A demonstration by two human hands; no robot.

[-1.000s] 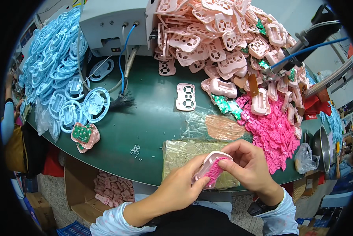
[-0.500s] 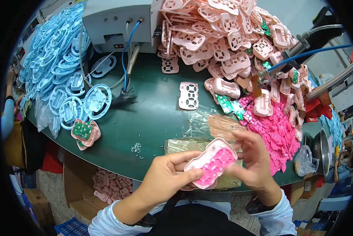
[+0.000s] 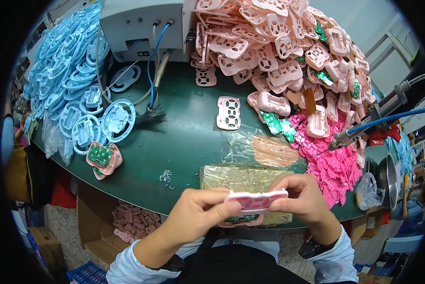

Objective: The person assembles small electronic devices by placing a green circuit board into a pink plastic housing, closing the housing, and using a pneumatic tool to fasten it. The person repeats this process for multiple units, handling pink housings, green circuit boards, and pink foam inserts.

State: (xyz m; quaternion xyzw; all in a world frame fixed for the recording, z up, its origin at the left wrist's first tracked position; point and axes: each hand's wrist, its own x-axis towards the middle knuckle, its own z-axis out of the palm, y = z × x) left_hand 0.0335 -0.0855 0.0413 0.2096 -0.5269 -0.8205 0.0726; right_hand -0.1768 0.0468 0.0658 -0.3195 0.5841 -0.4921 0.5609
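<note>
Between both hands, over the table's front edge, I hold a light pink plastic shell [image 3: 256,200] with a bright pink rubber button pad in it. It is tilted so that I see it nearly edge-on. My left hand [image 3: 204,206] grips its left end between thumb and fingers. At its right end, my right hand [image 3: 297,196] pinches it the same way. Just below lies another pink housing with a green circuit board [image 3: 242,218], partly covered by the held shell. Behind my hands is a block wrapped in yellowish film [image 3: 226,177].
Pink shells [image 3: 269,52] are heaped at the back right, beside bright pink button pads [image 3: 333,170]. Blue plastic parts [image 3: 63,71] pile up at left, near a grey machine [image 3: 146,28]. Small screws [image 3: 165,176] lie on the green table [image 3: 174,123]. A driver tool [image 3: 371,118] hangs at right.
The shell has turned from face-up to nearly edge-on. My right hand has closed on its right end. The hanging driver tool has swung right and lower.
</note>
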